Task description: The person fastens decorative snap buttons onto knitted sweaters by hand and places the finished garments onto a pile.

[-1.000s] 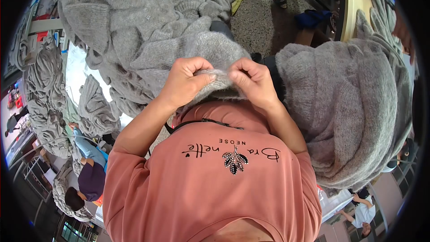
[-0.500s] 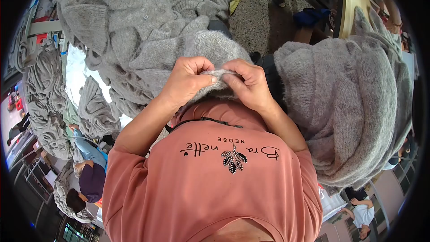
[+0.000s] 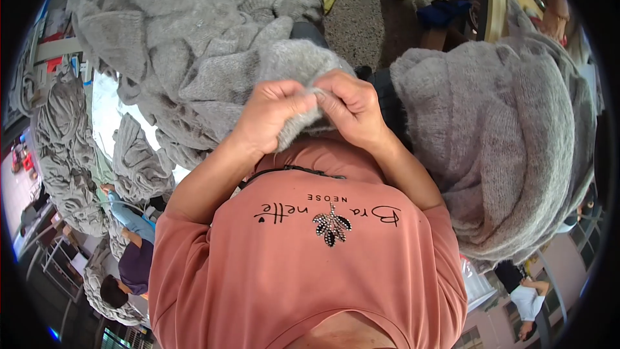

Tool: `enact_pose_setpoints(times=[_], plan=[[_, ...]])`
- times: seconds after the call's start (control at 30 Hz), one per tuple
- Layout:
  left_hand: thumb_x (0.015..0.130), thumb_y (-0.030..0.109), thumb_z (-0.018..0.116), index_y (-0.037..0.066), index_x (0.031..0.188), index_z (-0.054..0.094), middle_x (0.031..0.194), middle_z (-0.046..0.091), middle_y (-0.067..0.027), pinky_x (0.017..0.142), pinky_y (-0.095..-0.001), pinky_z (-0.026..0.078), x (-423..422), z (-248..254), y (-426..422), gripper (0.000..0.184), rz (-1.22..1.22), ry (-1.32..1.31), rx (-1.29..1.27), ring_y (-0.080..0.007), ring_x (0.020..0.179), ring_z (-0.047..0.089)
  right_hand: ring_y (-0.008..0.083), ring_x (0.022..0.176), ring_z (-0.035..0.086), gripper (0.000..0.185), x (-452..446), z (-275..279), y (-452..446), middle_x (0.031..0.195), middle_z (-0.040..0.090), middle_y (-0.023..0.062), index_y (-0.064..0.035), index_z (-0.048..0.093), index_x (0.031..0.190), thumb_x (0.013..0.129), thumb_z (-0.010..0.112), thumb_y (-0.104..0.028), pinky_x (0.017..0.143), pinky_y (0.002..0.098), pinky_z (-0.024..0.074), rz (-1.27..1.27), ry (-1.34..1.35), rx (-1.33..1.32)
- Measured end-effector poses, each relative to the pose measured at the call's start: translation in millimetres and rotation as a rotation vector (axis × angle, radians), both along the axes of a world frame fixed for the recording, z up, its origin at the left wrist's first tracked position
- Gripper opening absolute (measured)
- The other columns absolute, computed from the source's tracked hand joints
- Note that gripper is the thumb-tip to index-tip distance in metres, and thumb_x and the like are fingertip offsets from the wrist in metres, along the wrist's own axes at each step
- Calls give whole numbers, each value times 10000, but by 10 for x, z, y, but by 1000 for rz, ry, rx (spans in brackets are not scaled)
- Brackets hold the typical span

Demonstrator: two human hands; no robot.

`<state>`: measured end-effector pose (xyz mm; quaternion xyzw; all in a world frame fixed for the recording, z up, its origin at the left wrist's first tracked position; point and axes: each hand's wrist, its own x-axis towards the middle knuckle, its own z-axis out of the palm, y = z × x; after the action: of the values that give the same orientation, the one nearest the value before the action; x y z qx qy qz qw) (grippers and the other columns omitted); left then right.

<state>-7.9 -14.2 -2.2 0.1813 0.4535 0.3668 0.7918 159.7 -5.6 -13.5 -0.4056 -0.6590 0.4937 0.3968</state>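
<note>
A fuzzy grey knit garment [image 3: 300, 58] lies bunched over my lap, part of it standing up just beyond my fingers. My left hand [image 3: 274, 111] is closed, its thumb and fingers pinching a fold of the knit. Right beside it, my right hand [image 3: 352, 105] is closed too, gripping the same small bit of fabric close to the left fingertips. The thumbs nearly meet. Whatever finer detail lies between the fingertips is too small to make out. A flap of the knit hangs below the hands against my shirt.
A large heap of grey knitwear [image 3: 161, 32] is piled at upper left. Another thick grey knit bundle [image 3: 484, 129] sits at right, beside a wooden table edge [image 3: 500, 6]. More grey garments [image 3: 68, 148] lie at far left. Other people [image 3: 135, 265] are nearby.
Both hands have drawn closer together, and the right fingers have curled in more tightly. The knit between them has turned, with a flap now hanging under the left hand.
</note>
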Motion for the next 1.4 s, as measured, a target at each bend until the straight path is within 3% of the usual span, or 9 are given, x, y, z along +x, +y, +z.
enact_pose_setpoints(times=[0.13, 0.4, 0.5, 0.57, 0.6, 0.77, 0.93, 1.2, 1.4], plan=[[730, 14, 597, -5, 817, 599, 799, 628, -111, 659, -308, 509, -161, 323, 447, 89, 363, -59, -11, -211, 720, 621, 295, 810, 536, 398, 133, -63, 18, 1028, 493, 147, -26, 484, 1007, 639, 616, 46, 687, 316, 449, -149, -221, 52], [736, 0, 578, -3, 840, 594, 821, 627, -113, 711, -338, 500, -351, 560, 737, 105, 478, -108, 138, -214, 728, 613, 277, 790, 550, 266, 302, -274, -53, 856, 539, 141, 13, 539, 870, 626, 523, 115, 693, 304, 449, -446, -226, 184], [732, -7, 574, -10, 841, 598, 808, 629, -107, 701, -321, 499, -300, 566, 687, 111, 455, -103, 150, -203, 712, 613, 159, 783, 547, 172, 341, -126, -47, 859, 566, 88, -2, 549, 901, 754, 486, 61, 688, 270, 446, -553, 349, -359], [724, -12, 580, -15, 838, 604, 797, 631, -104, 685, -304, 499, -282, 536, 629, 117, 411, -54, 166, -189, 696, 612, 86, 722, 540, 129, 266, 154, -9, 823, 582, 43, -3, 552, 918, 847, 445, 1, 646, 250, 453, -489, 827, -408], [719, -16, 585, -18, 837, 607, 793, 632, -104, 676, -293, 499, -241, 517, 584, 120, 383, -3, 173, -178, 687, 611, 89, 667, 545, 108, 302, 323, -53, 807, 594, 37, 32, 546, 900, 838, 464, -2, 590, 248, 455, -461, 807, -429], [706, -23, 609, -17, 818, 617, 755, 622, -67, 605, -216, 455, 19, 368, 366, 113, 77, 146, 306, -85, 646, 563, 198, 551, 557, 183, 291, 531, -16, 719, 575, 94, 27, 562, 879, 706, 510, 56, 474, 271, 448, -121, -325, 517], [736, -49, 574, -28, 828, 616, 723, 582, -13, 559, -204, 391, 169, 226, 279, 104, -242, 249, 516, -57, 628, 488, 184, 527, 548, 247, 152, 375, -63, 715, 555, 88, -5, 569, 835, 590, 579, 29, 435, 266, 438, -53, -251, 687], [768, 25, 593, -22, 719, 593, 612, 503, 40, 475, -180, 322, 136, 229, 211, 67, -218, 144, 360, -12, 563, 395, 168, 540, 553, 179, 124, 204, -75, 818, 570, 93, -9, 574, 762, 584, 581, 16, 424, 244, 438, -224, -289, 847], [740, -3, 620, -18, 777, 617, 625, 533, 38, 466, -173, 331, 64, 116, 125, 40, -157, 233, 444, -4, 566, 412, 229, 615, 565, 157, 84, 244, -8, 825, 566, 106, -15, 559, 758, 621, 577, 60, 485, 276, 452, -122, -195, 522]])
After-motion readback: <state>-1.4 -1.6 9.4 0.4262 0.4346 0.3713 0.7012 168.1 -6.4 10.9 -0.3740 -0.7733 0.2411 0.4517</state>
